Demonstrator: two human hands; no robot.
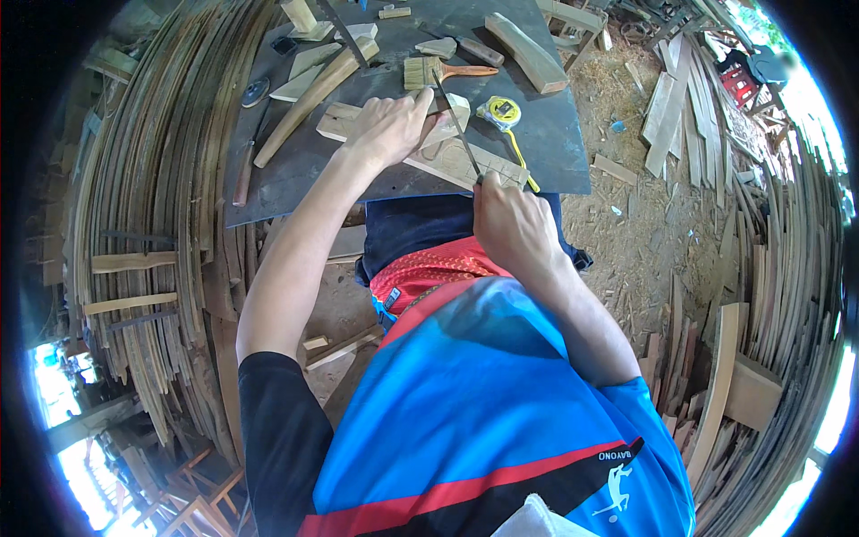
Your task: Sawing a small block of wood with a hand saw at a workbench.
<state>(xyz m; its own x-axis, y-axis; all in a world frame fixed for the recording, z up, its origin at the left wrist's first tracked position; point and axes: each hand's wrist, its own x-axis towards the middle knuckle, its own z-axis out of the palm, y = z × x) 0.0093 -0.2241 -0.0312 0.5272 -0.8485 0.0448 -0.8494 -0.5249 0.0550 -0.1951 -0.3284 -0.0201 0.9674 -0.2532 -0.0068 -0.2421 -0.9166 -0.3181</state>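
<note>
The right hand [517, 219] had its fingers closed round the near end of a thin dark tool [460, 134], probably a file, that slanted to the far left across a pale board [443, 162]. The board lay at the near side of the counter [568, 157], just beyond the person's lap, a place that presumably let both arms work without stretching.

The left hand [385, 132] was over the board's left part, near the tool's far end. Its fingers were bent, with only a slight gap visible; whether they gripped the wood, the tool's tip or both could not be told. It was probably there to steady the work.

A broad brush [420, 73] and a yellow tape measure [501, 111] lay beyond the board, likely kept within reach but out of the way. A long curved wooden handle [309, 107] lay to the left.

As for containers, only the tape measure's case could be made out, with a yellow strip running out of it toward the near right.
</note>
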